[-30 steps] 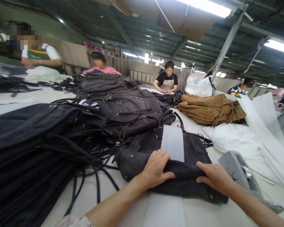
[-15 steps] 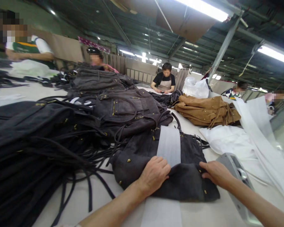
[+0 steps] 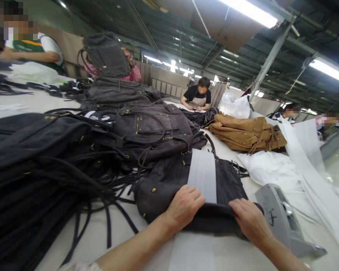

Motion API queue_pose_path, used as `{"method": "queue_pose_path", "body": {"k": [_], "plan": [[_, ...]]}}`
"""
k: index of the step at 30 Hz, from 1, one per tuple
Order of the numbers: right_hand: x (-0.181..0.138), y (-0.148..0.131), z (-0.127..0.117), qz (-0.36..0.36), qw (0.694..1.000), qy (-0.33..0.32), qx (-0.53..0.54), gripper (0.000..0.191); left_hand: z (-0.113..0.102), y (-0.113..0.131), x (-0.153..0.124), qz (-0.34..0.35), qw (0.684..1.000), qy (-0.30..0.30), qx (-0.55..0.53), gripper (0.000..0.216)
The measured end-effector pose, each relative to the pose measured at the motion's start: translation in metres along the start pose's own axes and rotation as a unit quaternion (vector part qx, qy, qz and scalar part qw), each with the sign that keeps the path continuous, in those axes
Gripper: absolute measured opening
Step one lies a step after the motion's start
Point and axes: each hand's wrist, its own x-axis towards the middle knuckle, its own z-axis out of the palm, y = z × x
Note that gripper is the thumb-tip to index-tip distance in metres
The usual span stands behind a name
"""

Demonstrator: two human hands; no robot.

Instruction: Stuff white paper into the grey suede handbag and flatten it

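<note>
black handbag (image 3: 214, 215), at five o'clock from the heaped bags (image 3: 155, 118), seems mid-fold, left hand (image 3: 184, 205) and right hand (image 3: 251, 219) gripping its raised edge with curled fingers, next probably calling for an even tuck.

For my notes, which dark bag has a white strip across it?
The dark bag held by the left hand and right hand, white strip showing; other dark bags, left and behind, show none.

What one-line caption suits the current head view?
Left hand and right hand grip the near part of a dark bag, a white strip lying on it, beside heaped bags.
</note>
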Motion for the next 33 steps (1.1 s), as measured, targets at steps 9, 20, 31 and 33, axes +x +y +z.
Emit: {"method": "queue_pose_path", "body": {"k": [9,20,31,33], "plan": [[-0.031,0.022,0.005,-0.180,0.976,0.080,-0.098,0.046,-0.020,0.017,-0.024,0.152,0.986,0.054,0.038,0.022],[-0.069,0.017,0.016,-0.187,0.961,0.078,-0.189,0.051,-0.014,0.016,-0.029,0.190,0.980,0.040,0.052,0.013],[-0.087,0.024,0.017,-0.233,0.948,0.056,-0.209,0.048,-0.034,0.014,-0.038,0.198,0.978,-0.052,-0.032,0.027],[-0.088,0.024,0.015,-0.235,0.950,0.050,-0.198,0.048,-0.031,0.013,-0.037,0.186,0.980,-0.054,-0.032,0.023]]}}
